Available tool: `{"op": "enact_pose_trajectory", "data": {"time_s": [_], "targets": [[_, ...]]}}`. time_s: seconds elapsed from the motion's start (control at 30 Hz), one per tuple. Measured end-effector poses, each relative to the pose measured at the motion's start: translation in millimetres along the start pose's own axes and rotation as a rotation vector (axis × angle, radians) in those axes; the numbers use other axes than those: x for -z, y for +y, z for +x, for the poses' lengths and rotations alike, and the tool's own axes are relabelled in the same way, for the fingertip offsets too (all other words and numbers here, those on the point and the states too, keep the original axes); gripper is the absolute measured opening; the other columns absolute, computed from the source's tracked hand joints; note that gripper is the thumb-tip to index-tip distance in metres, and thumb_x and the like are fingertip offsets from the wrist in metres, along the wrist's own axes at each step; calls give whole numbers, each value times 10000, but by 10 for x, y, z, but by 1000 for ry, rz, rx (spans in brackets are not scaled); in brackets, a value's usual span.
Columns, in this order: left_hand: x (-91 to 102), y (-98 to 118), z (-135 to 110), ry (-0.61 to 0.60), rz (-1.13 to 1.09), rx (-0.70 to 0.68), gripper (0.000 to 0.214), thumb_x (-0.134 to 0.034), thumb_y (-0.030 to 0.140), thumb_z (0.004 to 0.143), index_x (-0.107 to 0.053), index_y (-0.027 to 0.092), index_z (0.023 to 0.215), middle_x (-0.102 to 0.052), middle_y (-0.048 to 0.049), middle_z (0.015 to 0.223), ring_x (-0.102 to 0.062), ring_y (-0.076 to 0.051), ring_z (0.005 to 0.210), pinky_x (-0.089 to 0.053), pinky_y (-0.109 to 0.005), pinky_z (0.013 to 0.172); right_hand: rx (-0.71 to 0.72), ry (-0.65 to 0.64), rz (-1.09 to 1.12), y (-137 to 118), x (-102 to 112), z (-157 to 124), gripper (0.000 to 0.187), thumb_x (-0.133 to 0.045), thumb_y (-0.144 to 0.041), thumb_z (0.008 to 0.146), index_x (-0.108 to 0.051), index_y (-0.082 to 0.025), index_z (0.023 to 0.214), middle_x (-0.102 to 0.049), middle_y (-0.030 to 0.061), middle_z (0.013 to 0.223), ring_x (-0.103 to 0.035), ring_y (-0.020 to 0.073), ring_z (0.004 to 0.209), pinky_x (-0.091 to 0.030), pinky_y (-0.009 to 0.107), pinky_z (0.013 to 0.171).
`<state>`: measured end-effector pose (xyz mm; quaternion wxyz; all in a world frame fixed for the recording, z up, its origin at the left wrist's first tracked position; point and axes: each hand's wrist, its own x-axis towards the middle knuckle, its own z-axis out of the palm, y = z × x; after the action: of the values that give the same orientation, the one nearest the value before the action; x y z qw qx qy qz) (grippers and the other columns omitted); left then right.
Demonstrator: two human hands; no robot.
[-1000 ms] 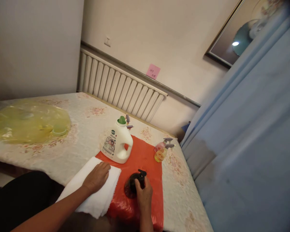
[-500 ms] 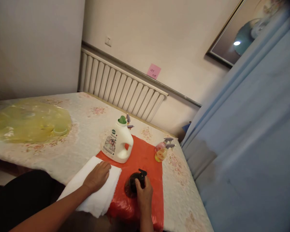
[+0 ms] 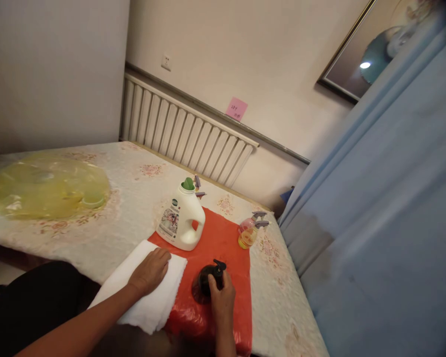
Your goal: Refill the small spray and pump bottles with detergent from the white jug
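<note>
My left hand [image 3: 151, 270] rests on a folded white towel [image 3: 141, 312], its fingers loosely bent and lying on the cloth. With thumb and fingers, my right hand [image 3: 222, 295] grips the neck of a dark pump bottle [image 3: 203, 282] whose black nozzle points to the right. The bottle stands on a red plastic sheet [image 3: 226, 238], and my hand hides part of its side. Just beyond the towel is a white detergent jug [image 3: 186, 218] with a handle and something green in its mouth.
Two spray bottles [image 3: 248, 236] stand at the sheet's right edge; more grey spray heads [image 3: 197, 182] show behind the jug. A yellow plastic bag [image 3: 48, 186] lies on the flowered tablecloth [image 3: 130, 198] at left. A blue curtain [image 3: 375, 223] hangs at right. A radiator [image 3: 182, 129] lines the wall.
</note>
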<state>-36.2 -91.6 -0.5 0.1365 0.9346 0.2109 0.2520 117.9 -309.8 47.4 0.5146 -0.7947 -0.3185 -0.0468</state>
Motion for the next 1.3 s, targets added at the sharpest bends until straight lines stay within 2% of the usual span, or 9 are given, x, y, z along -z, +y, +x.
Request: {"op": "enact_pose_trajectory", "data": {"time_s": [0.13, 0.33, 0.6, 0.93, 1.3], "targets": [[4, 5, 1, 1, 15, -8, 182, -430, 143, 910, -602, 186, 951, -602, -91, 997, -535, -259, 965, -430, -399, 895, -8, -14, -1, 7, -5, -3, 323, -636, -377, 811, -740, -158, 1025, -766, 116, 993, -710, 275, 898, -539, 340, 809], [0, -1, 3, 6, 1, -15, 178, -435, 135, 904, -600, 187, 946, -607, -93, 1003, -532, -261, 963, -431, -405, 889, 7, 36, -6, 60, -32, -2, 326, -655, -392, 784, -747, -162, 996, -773, 121, 984, -716, 277, 876, -549, 342, 788], [6, 8, -2, 20, -11, -14, 174, -437, 144, 904, -598, 191, 950, -609, -90, 1000, -531, -262, 962, -435, -409, 889, 2, 7, 19, 27, -11, -9, 324, -649, -391, 803, -747, -171, 1020, -772, 107, 980, -712, 270, 877, -548, 328, 775], [-31, -28, -3, 6, -5, -14, 179, -437, 137, 902, -600, 187, 957, -604, -93, 1016, -530, -263, 975, -429, -407, 894, -52, -20, -5, 73, -33, -8, 387, -630, -416, 805, -731, -139, 1057, -749, 152, 1077, -703, 313, 975, -539, 380, 846], [0, 6, -7, 8, 2, -12, 178, -434, 131, 907, -599, 183, 949, -599, -85, 994, -525, -257, 967, -425, -401, 890, -26, -20, -10, 57, -21, -17, 396, -628, -402, 812, -724, -132, 1085, -756, 149, 1052, -705, 304, 972, -539, 379, 871]]}}
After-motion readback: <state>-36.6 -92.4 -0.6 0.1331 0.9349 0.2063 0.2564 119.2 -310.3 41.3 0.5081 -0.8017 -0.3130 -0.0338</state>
